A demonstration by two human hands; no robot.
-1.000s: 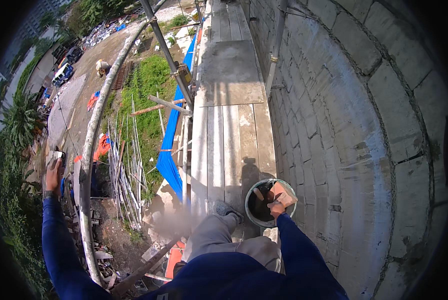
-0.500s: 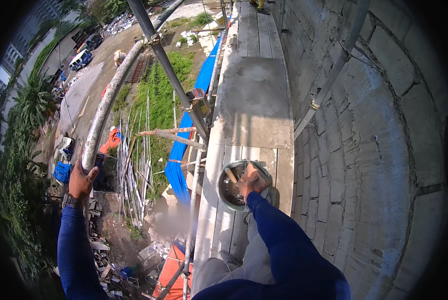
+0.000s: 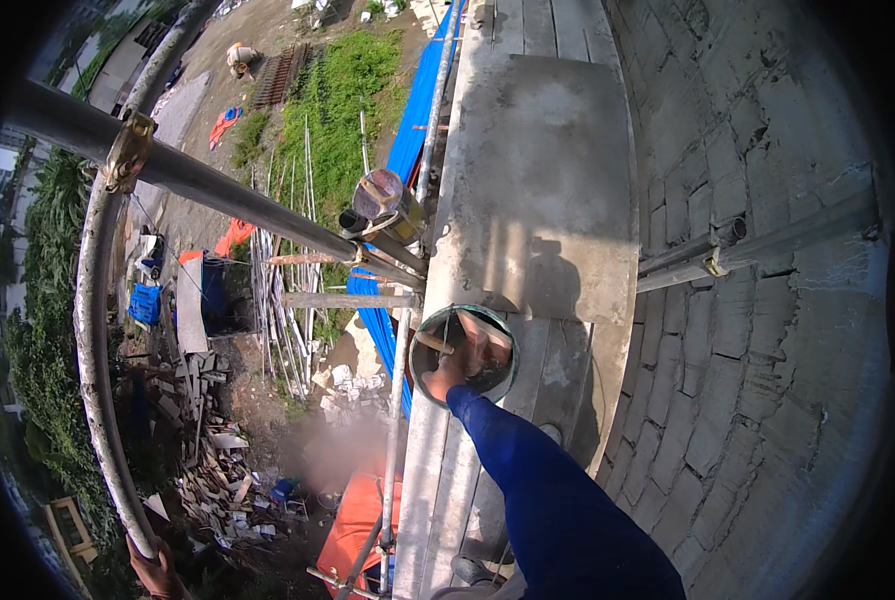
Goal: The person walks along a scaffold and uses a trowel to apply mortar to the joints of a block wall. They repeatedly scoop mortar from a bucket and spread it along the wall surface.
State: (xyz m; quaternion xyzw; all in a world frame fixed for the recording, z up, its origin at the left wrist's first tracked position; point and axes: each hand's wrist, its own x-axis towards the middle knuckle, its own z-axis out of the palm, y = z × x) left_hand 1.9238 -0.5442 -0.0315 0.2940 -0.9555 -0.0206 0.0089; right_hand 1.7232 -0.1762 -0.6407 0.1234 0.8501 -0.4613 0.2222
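Your right hand [image 3: 451,372] is in a round bucket [image 3: 465,353] with a dull, mortar-caked rim. Planks [image 3: 538,180] under it: rough wood, cement-crusted, matt. Scaffold tube [image 3: 218,195] at upper left: smooth grey metal, slight sheen. Wall [image 3: 768,330] at right: coarse grey block, matt. Your sleeve [image 3: 558,500]: blue cloth.

A grey block wall [image 3: 768,300] fills the right of the frame; sunlit scaffold planks [image 3: 538,180] run up the centre; grass [image 3: 333,90] and rubble [image 3: 218,440] lie far below, left.
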